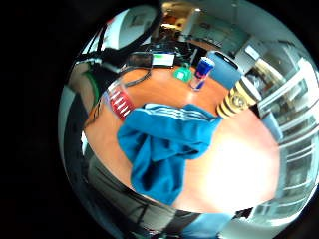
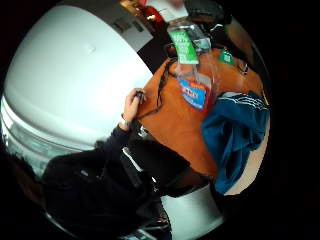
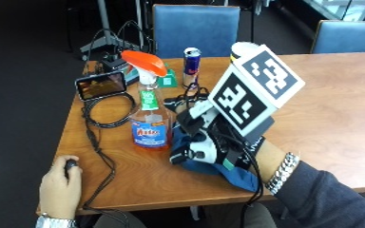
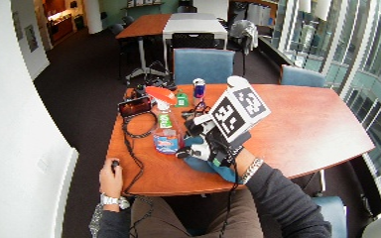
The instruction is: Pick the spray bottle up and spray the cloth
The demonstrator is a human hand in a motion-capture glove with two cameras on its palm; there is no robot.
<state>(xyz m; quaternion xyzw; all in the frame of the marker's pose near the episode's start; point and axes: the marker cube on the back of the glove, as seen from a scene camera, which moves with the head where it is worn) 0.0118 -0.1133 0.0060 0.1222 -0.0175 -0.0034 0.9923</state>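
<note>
I see a wooden bench (image 3: 334, 95) from across it, with a person seated at its near edge. Their gloved right hand (image 3: 198, 142) hovers just above a crumpled blue cloth (image 3: 239, 173), which lies near the bench's front edge. The hand sits just beside the spray bottle (image 3: 149, 118) without touching it. That bottle stands upright, with an orange trigger head, red liquid and a blue label. From this angle the fingers (image 3: 186, 154) look loosely curled with nothing between them, though the rig on the hand hides part of them. In the palm views, the cloth (image 1: 164, 149) spreads directly below the palm. Behind the bottle, a blue and silver can (image 3: 192, 61) stands near the far edge. A small screen (image 3: 100, 86) stands beside it. The person's bare left hand (image 3: 59, 190) rests at the bench's near corner, holding a small black object.
</note>
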